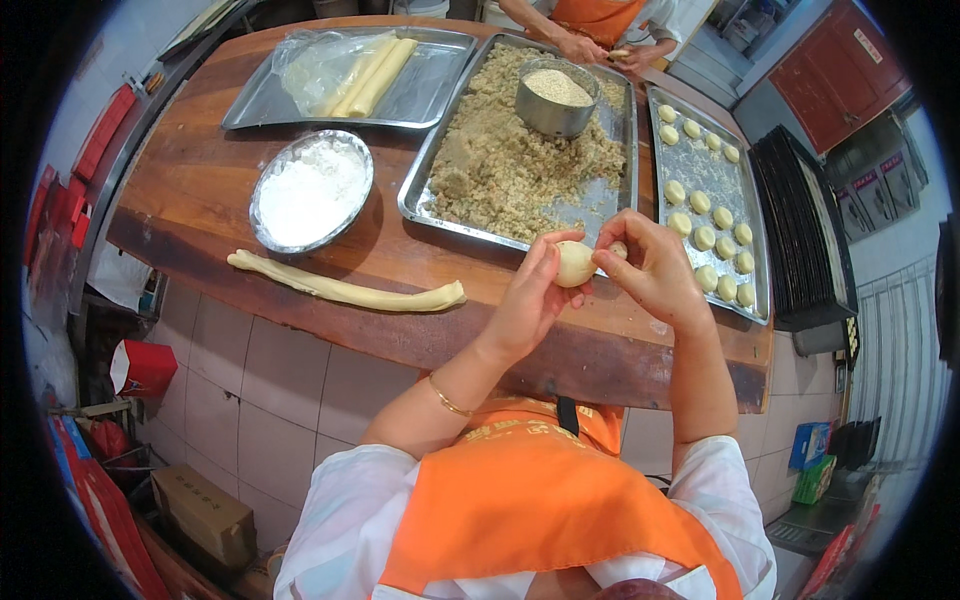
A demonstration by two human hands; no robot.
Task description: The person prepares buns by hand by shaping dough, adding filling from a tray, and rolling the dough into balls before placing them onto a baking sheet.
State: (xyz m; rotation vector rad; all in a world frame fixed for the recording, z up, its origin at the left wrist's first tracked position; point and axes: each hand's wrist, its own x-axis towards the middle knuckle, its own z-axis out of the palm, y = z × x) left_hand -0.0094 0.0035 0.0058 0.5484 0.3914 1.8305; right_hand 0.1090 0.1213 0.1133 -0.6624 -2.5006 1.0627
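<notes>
A round, pale dough ball (pixel 573 264) rests in the curled fingers of my left hand (pixel 525 305), above the table's near edge. Beside it, my right hand (pixel 655 275) has its thumb tip against the ball. A small pale lump (pixel 619 249) sits between the bent fingers of that hand; whether it is dough or filling I cannot tell. Just beyond both hands is a metal tray (pixel 408 198) with crumbly brownish filling (pixel 490 150). On the filling stands a round metal bowl (pixel 556 118) of sesame-like seeds. To the left lies a long dough rope (pixel 345 291).
A bowl of white flour (pixel 312 190) stands at left. Behind it, a tray (pixel 250 105) holds dough logs (pixel 382 75) partly under plastic. At right, another tray (pixel 690 165) carries several round pastries (pixel 704 238), near stacked black trays (pixel 800 225). A co-worker's hands (pixel 605 52) work across the table.
</notes>
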